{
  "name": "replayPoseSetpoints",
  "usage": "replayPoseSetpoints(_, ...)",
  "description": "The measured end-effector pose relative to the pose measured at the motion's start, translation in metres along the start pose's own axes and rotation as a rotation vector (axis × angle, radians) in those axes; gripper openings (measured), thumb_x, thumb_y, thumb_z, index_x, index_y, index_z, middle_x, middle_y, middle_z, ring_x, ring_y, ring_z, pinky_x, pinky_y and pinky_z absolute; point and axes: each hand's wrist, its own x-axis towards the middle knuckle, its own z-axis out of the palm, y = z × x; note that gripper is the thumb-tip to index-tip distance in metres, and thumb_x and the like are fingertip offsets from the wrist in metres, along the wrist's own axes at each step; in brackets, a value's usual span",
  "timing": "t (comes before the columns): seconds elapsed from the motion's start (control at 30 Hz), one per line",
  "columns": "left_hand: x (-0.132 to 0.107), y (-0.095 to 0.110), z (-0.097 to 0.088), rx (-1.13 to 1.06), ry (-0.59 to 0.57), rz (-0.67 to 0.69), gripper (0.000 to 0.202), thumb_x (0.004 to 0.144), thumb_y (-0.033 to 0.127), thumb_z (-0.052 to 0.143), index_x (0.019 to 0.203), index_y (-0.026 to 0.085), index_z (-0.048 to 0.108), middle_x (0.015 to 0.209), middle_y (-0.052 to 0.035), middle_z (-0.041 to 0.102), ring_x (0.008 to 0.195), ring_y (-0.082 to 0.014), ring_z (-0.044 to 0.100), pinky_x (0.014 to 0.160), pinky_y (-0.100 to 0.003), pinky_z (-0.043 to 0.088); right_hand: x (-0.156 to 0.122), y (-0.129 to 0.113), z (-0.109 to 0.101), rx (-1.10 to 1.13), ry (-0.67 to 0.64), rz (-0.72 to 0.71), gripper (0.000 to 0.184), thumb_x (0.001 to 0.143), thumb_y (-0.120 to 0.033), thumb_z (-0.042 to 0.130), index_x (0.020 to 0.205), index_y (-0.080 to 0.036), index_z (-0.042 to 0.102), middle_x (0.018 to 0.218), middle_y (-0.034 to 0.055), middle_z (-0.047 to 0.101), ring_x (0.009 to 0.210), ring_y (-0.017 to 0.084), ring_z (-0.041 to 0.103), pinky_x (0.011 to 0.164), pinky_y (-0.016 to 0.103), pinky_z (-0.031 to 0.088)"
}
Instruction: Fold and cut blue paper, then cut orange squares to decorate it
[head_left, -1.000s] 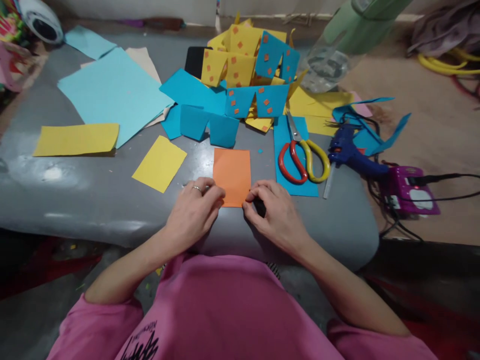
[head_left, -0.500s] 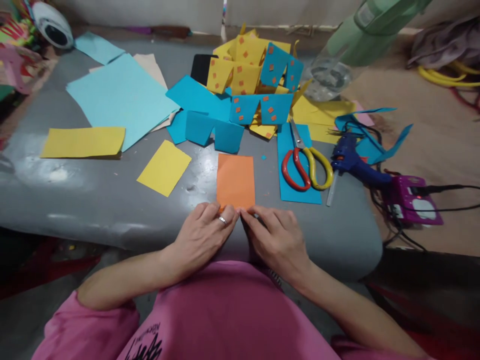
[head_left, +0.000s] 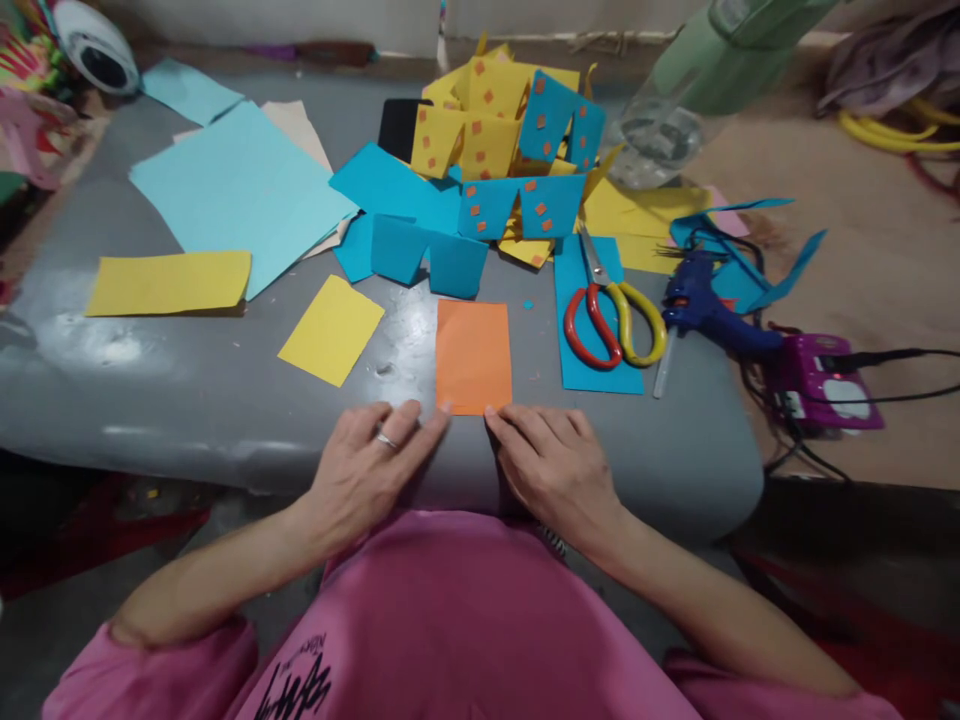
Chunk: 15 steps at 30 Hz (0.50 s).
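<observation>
A small orange sheet of paper (head_left: 473,355) lies flat on the grey surface in front of me, with a thin fold along its near edge. My left hand (head_left: 371,460) rests to its left, fingers spread and slightly bent, the thumb tip touching the near left corner. On the other side my right hand (head_left: 555,465) has a fingertip and thumb on the near edge, close to the right corner, its other fingers laid out on the surface. To the left lies a yellow paper piece (head_left: 331,330). Red-and-yellow scissors (head_left: 611,315) rest partly on a blue sheet (head_left: 600,380).
Blue and yellow paper cut-outs with orange squares (head_left: 517,130) stand piled at the back. Light blue sheets (head_left: 240,195) and a yellow strip (head_left: 169,284) lie left. A blue glue gun (head_left: 697,300), corded to a purple box (head_left: 829,380), and a bottle (head_left: 667,120) are right.
My hands have moved apart along the orange paper's near edge, the left one shifting left with its thumb now stretched out. More of the fold shows. The scissors have stayed put.
</observation>
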Motion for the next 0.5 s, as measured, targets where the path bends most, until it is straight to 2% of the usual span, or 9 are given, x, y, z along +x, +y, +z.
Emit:
replayPoseSetpoints(0.13,0.012,0.012,0.010,-0.051,0.016,0.030,0.045,0.096,0.010,0.048,0.139,0.020,0.055,0.117,-0.0098,0.066,0.094,-0.0223,0.056,0.078,-0.036,0.044,0.003,-0.003,-0.002,0.015,-0.013,0.021,0.021,0.095,-0.012,0.053,0.107,-0.014,0.071,0.099,0.0092,0.076,0.086,0.022,0.059,0.074,0.037,0.036)
replayPoseSetpoints(0.3,0.016,0.016,0.008,-0.063,0.003,0.028,0.042,0.097,0.009,0.045,0.136,0.016,0.055,0.117,-0.0102,0.068,0.095,-0.0225,0.057,0.077,-0.037,0.044,0.004,-0.018,0.001,0.049,-0.034,0.023,0.032,0.096,-0.013,0.053,0.125,-0.013,0.067,0.104,0.0103,0.075,0.093,0.023,0.060,0.074,0.038,0.036)
replayPoseSetpoints(0.4,0.016,0.015,0.005,-0.041,0.014,0.031,0.041,0.097,0.008,0.045,0.135,0.016,0.056,0.115,-0.0091,0.068,0.096,-0.0219,0.056,0.077,-0.037,0.044,0.004,-0.019,0.001,0.029,-0.047,0.045,0.030,0.096,-0.015,0.052,0.122,-0.015,0.069,0.103,0.0089,0.076,0.093,0.022,0.060,0.075,0.038,0.036)
replayPoseSetpoints(0.5,0.016,0.013,0.005,-0.041,-0.004,0.047,0.042,0.096,0.007,0.048,0.136,0.018,0.057,0.116,-0.0079,0.068,0.099,-0.0218,0.055,0.079,-0.036,0.043,0.000,-0.008,-0.003,-0.022,-0.049,0.066,0.025,0.096,-0.015,0.053,0.114,-0.015,0.071,0.101,0.0092,0.076,0.089,0.022,0.060,0.073,0.038,0.034)
